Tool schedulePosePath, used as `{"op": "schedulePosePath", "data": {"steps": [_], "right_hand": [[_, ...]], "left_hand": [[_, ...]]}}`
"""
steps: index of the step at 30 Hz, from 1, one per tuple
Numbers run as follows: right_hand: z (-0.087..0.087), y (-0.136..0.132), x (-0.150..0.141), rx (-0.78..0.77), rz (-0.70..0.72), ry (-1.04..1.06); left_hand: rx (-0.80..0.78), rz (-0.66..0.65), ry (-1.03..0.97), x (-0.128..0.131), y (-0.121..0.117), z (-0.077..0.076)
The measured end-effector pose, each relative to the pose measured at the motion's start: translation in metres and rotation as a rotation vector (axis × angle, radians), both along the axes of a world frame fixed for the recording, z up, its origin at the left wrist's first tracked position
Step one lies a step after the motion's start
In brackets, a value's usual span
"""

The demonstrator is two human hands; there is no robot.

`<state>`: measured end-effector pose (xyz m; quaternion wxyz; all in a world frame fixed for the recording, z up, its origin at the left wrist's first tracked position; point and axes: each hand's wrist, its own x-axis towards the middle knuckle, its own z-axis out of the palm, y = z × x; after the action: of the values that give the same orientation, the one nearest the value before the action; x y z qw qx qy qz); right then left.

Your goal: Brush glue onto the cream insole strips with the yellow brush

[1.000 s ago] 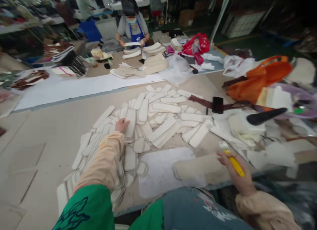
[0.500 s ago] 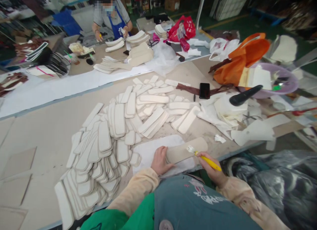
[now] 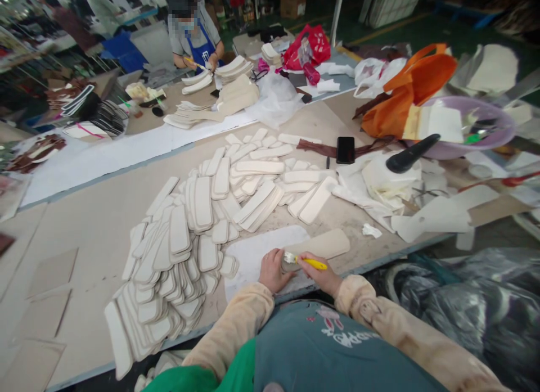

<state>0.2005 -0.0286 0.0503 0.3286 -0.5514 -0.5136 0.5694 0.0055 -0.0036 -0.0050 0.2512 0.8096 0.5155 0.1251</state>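
Note:
A long beige padded piece lies near the table's front edge on a white sheet. My left hand presses down on its left end, fingers curled on it. My right hand grips a yellow-handled brush, whose white bristles touch the left end of the piece. Just to the left spreads a big heap of white oblong pieces, fanned out across the table.
A black phone, a black brush handle, an orange bag and a purple basin sit at the right. Across the table a person in a blue apron works on stacked pieces. The table edge runs close in front.
My left hand came back from the heap of white pieces to the beige piece. My right hand has moved the brush leftwards to the piece's left end.

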Motion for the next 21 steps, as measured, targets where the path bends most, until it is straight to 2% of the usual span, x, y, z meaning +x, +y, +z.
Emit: {"op": "schedulePosePath", "data": {"steps": [3, 7, 11, 17, 19, 21], "right_hand": [[-0.006, 0.002, 0.000, 0.006, -0.017, -0.025], [-0.010, 0.000, 0.012, -0.012, -0.110, -0.083], [-0.012, 0.001, 0.045, -0.008, -0.261, -0.130], [-0.011, 0.000, 0.118, 0.007, -0.533, -0.242], [-0.006, -0.003, 0.128, 0.038, -0.568, -0.278], [0.000, -0.007, 0.121, 0.063, -0.555, -0.255]], "left_hand": [[-0.002, 0.010, -0.007, 0.000, -0.001, 0.000], [-0.014, 0.023, 0.022, 0.000, -0.002, 0.001], [-0.024, 0.005, 0.036, -0.001, -0.001, 0.002], [-0.019, 0.000, 0.037, -0.002, 0.000, 0.001], [-0.021, -0.001, 0.044, -0.002, 0.000, 0.000], [-0.028, 0.000, 0.052, -0.003, 0.000, 0.000]]}}
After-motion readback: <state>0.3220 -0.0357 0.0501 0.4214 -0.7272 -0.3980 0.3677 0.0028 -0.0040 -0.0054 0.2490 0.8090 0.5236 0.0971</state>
